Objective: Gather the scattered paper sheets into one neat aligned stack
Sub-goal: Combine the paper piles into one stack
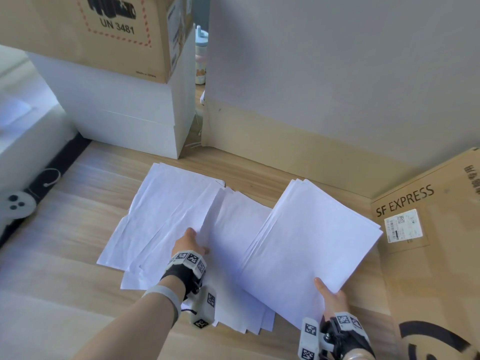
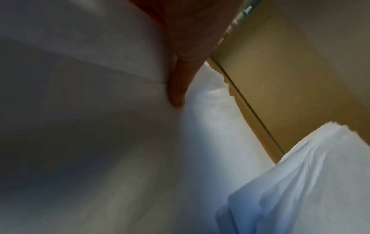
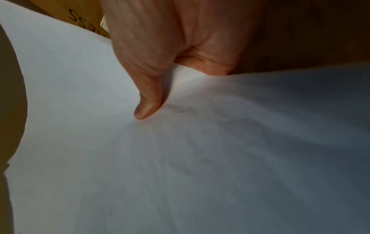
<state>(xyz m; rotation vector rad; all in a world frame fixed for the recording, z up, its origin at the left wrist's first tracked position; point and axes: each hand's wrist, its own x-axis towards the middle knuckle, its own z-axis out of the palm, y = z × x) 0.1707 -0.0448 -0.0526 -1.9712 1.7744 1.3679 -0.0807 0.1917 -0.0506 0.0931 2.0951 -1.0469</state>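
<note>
White paper sheets lie fanned out on a wooden table point(image 1: 65, 242). A creased left bundle point(image 1: 166, 211) is lifted along its right edge by my left hand point(image 1: 191, 242), thumb on top, fingers hidden beneath. In the left wrist view the thumb point(image 2: 178, 88) presses on that bundle point(image 2: 80, 110). My right hand point(image 1: 332, 297) pinches the near corner of a tidier stack point(image 1: 311, 237), raised and tilted. The right wrist view shows the thumb point(image 3: 148, 101) on top of this stack point(image 3: 200, 158). More loose sheets point(image 1: 233, 294) lie flat between and under both.
A cardboard box marked SF EXPRESS point(image 1: 428, 242) lies at the right, close to the raised stack. White boxes point(image 1: 124, 115) with a brown carton point(image 1: 104, 29) on top stand at the back left. A grey partition point(image 1: 337, 87) closes the back. A white controller point(image 1: 18, 203) sits far left.
</note>
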